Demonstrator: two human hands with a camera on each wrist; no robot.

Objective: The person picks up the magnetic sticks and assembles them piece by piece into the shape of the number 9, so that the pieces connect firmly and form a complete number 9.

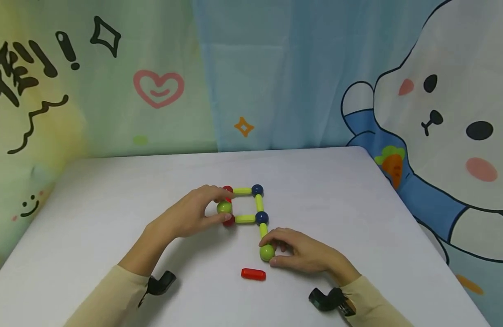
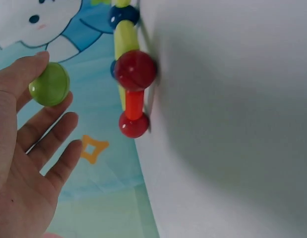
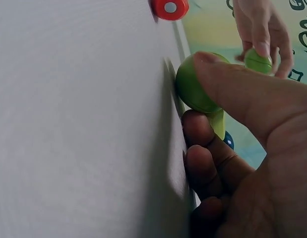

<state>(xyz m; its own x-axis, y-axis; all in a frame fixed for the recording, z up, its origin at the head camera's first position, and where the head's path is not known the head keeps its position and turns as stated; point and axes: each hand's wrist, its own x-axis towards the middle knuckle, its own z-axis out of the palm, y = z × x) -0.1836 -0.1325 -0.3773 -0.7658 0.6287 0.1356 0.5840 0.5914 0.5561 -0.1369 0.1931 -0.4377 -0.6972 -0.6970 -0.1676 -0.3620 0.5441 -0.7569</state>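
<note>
My left hand (image 1: 186, 213) pinches a green ball (image 2: 50, 84) between thumb and fingers, held up off the table. Behind and below that ball lies a square of balls and rods: two red balls (image 2: 136, 70) joined by a red rod (image 2: 135, 105), and two blue balls (image 1: 257, 190) linked by yellow-green rods (image 1: 245, 219). From the nearer blue ball (image 1: 261, 217) another yellow-green rod (image 1: 263, 230) runs toward me to a second green ball (image 1: 266, 253). My right hand (image 1: 306, 252) grips this second ball, thumb on one side and fingers on the other, low at the tabletop.
A loose red rod (image 1: 253, 274) lies on the white table (image 1: 337, 190), in front of the right hand's green ball. Cameras are strapped at the left wrist (image 1: 161, 282) and right wrist (image 1: 326, 299). A printed curtain (image 1: 276, 91) hangs behind the table's far edge.
</note>
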